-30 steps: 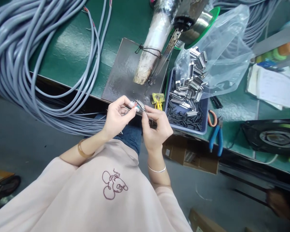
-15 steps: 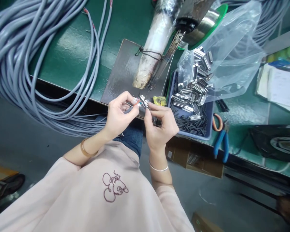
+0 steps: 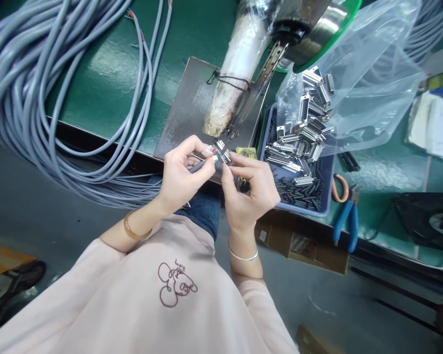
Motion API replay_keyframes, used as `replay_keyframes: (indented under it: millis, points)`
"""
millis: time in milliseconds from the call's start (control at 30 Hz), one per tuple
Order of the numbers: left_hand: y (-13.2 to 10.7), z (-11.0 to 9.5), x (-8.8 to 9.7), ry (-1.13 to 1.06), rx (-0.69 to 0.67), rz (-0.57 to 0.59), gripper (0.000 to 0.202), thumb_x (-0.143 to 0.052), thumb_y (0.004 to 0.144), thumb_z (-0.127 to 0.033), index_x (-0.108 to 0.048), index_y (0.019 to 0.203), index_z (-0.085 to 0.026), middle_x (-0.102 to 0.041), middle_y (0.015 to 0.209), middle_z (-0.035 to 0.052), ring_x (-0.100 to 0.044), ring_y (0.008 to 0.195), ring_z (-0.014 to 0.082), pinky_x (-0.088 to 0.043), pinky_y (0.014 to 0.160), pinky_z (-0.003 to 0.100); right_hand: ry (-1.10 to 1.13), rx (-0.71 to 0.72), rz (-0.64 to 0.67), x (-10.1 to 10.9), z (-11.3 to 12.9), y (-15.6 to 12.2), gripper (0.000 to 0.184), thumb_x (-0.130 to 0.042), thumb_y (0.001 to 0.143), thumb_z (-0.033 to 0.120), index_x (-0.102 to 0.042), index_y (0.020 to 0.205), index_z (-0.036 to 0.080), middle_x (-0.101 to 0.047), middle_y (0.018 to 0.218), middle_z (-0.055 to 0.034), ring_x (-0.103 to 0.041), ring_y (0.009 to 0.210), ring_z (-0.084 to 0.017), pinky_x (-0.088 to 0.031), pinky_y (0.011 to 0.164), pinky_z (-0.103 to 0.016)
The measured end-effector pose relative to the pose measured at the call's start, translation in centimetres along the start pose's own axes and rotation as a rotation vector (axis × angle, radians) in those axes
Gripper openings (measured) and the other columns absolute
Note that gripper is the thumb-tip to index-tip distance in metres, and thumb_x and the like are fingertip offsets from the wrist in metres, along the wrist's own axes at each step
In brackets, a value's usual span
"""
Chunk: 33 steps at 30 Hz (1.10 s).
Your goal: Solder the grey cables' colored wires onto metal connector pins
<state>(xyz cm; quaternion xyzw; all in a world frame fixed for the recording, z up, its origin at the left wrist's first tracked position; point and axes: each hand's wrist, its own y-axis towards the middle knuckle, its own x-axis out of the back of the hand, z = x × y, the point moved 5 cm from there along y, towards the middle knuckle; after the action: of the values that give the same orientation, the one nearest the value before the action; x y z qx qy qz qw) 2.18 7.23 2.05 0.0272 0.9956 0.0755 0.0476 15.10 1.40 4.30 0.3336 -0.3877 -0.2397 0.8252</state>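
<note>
**Hands lift connector (image 3: 221,149) toward metal plate (image 3: 186,105)**

Both hands have risen slightly since a second ago, so the small connector now hangs over the plate's near edge. The right hand (image 3: 249,189) pinches the connector between thumb and forefinger. The left hand (image 3: 182,172) pinches a grey cable end (image 3: 198,166), whose coloured wires meet the connector. Just right of the plate sits a blue tray (image 3: 306,209) of spare connectors.
</note>
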Motion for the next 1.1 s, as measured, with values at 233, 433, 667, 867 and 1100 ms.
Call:
replay_keyframes:
  millis: [233,433,667,867,1100]
  points:
    - [-0.3,0.4,0.2,0.052,0.025,0.024,0.017,-0.071,0.075,-0.017,-0.056,0.069,-0.018,-0.062,0.068,-0.0023,-0.05,0.054,0.0054,-0.038,0.047,0.016,-0.024,0.035,0.035,0.0,0.1,-0.5,0.015,-0.068,0.092,0.016,-0.058,0.084,0.023,-0.078,0.095,0.0001,-0.076,0.085,-0.015,-0.06,0.076,-0.029]
    - [-0.3,0.1,0.3,0.141,-0.106,0.099,0.008,-0.067,0.079,-0.016,-0.063,0.072,-0.017,-0.065,0.071,-0.001,-0.053,0.058,0.0067,-0.043,0.053,0.018,0.004,0.007,0.003,0.0,-0.2,-0.3,0.013,-0.07,0.09,0.013,-0.061,0.085,0.022,-0.078,0.091,0.0013,-0.076,0.085,-0.014,-0.06,0.077,-0.028]
    - [-0.1,-0.2,0.4,0.212,-0.162,0.093,0.007,-0.065,0.079,-0.014,-0.064,0.072,-0.017,-0.068,0.075,0.0,-0.052,0.056,0.0062,-0.043,0.052,0.017,0.019,0.001,0.003,-0.3,-0.2,-0.1,0.013,-0.071,0.089,0.013,-0.063,0.086,0.022,-0.079,0.092,0.0016,-0.077,0.085,-0.014,-0.061,0.078,-0.03]
    - [0.0,-0.3,0.3,0.205,-0.162,0.091,0.009,-0.065,0.079,-0.014,-0.064,0.071,-0.017,-0.067,0.072,-0.0004,-0.053,0.057,0.0067,-0.043,0.052,0.017,0.04,-0.016,0.001,-0.4,-0.3,0.0,0.014,-0.073,0.088,0.012,-0.064,0.086,0.023,-0.079,0.092,0.0024,-0.076,0.085,-0.014,-0.061,0.078,-0.03]
    - [0.2,-1.0,0.6,0.238,-0.203,0.106,0.01,-0.065,0.08,-0.013,-0.064,0.07,-0.017,-0.067,0.073,0.0002,-0.057,0.062,0.0089,-0.045,0.055,0.019,0.026,-0.011,-0.01,-0.2,0.1,0.2,0.013,-0.075,0.087,0.013,-0.066,0.086,0.022,-0.079,0.094,0.0007,-0.076,0.087,-0.014,-0.061,0.079,-0.029]
